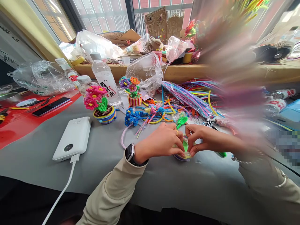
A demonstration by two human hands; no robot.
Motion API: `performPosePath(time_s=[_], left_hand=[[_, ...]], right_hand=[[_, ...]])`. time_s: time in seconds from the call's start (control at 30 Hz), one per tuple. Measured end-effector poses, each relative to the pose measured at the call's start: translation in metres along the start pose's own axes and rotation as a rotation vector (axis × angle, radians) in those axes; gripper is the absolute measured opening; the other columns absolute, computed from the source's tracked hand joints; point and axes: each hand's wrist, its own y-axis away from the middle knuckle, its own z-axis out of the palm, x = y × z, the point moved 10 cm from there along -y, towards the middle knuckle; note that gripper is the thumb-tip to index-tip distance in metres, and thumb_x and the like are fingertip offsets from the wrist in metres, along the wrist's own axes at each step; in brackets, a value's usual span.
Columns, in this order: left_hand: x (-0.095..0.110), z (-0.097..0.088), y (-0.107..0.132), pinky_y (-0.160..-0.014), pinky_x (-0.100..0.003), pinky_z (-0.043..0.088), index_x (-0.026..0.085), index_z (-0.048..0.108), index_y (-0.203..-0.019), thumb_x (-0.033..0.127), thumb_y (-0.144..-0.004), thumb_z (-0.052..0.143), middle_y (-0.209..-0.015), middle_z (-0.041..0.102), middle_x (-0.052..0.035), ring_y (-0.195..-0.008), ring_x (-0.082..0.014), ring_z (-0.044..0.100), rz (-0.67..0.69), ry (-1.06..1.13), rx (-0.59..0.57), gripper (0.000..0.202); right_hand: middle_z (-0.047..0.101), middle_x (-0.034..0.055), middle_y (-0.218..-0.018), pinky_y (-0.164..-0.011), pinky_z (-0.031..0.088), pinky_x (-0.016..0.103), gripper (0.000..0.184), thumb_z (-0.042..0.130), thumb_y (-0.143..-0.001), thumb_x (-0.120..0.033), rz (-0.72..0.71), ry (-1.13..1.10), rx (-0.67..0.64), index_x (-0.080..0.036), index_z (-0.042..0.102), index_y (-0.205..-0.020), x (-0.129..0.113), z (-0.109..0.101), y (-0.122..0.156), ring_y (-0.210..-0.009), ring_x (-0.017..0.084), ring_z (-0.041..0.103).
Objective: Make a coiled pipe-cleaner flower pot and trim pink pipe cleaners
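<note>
A small round pot (181,157) wrapped in purple and yellow pipe cleaner sits on the grey table, light green inside. My left hand (161,140) reaches over its left side, fingertips pinched on the rim. On the opposite side, thumb and fingers of my right hand (208,139) pinch a whitish, see-through edge at the rim; whether it is film or tape I cannot tell. Both hands hide much of the pot. Just behind it lie green pipe-cleaner leaves (182,121). Blue pipe-cleaner flowers (133,116) rest farther left.
A large smeared shape (241,75) blocks the right side. Pink flowers in a pot (104,116), a smaller flower pot (134,99), a water bottle (106,82) and a corded power bank (72,137) stand or lie left. Behind are bundled pipe cleaners (187,98).
</note>
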Motion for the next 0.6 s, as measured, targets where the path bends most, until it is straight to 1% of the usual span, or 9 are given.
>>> performPosePath(time_s=[0.2,0.37,0.5,0.6], left_hand=[[-0.001,0.0,0.0,-0.072,-0.031,0.024,0.03,0.069,-0.076,0.037,-0.077,0.054,-0.084,0.065,0.004,-0.083,-0.0144,0.043,-0.013,-0.022,-0.012,0.016],[-0.004,0.001,0.001,-0.073,-0.032,0.024,0.031,0.069,-0.077,0.038,-0.077,0.053,-0.084,0.066,0.004,-0.083,-0.0149,0.043,-0.032,-0.015,-0.018,0.018],[-0.005,-0.003,0.003,-0.071,-0.032,0.023,0.029,0.07,-0.074,0.043,-0.077,0.051,-0.081,0.066,0.0031,-0.084,-0.0162,0.044,-0.05,-0.001,0.002,0.024],[-0.003,-0.004,0.004,-0.07,-0.032,0.023,0.029,0.07,-0.075,0.046,-0.078,0.048,-0.077,0.066,0.0028,-0.083,-0.0163,0.044,-0.046,0.005,0.009,0.028]], right_hand=[[0.04,0.0014,-0.078,-0.07,0.035,0.025,0.029,0.055,-0.07,-0.051,0.006,0.047,-0.012,-0.026,0.068,-0.075,-0.001,-0.001,0.0,-0.077,0.012,0.043],[0.041,0.0022,-0.08,-0.071,0.036,0.027,0.039,0.055,-0.066,-0.058,0.072,0.075,0.009,-0.025,0.066,-0.083,0.007,-0.004,0.001,-0.077,0.014,0.044],[0.042,0.0026,-0.08,-0.071,0.037,0.028,0.042,0.053,-0.065,-0.061,0.099,0.108,0.007,-0.025,0.067,-0.08,0.009,-0.005,0.002,-0.077,0.015,0.045],[0.044,0.0025,-0.08,-0.07,0.037,0.028,0.041,0.054,-0.064,-0.061,0.086,0.118,0.0,-0.025,0.067,-0.079,0.006,-0.005,0.002,-0.077,0.015,0.045]])
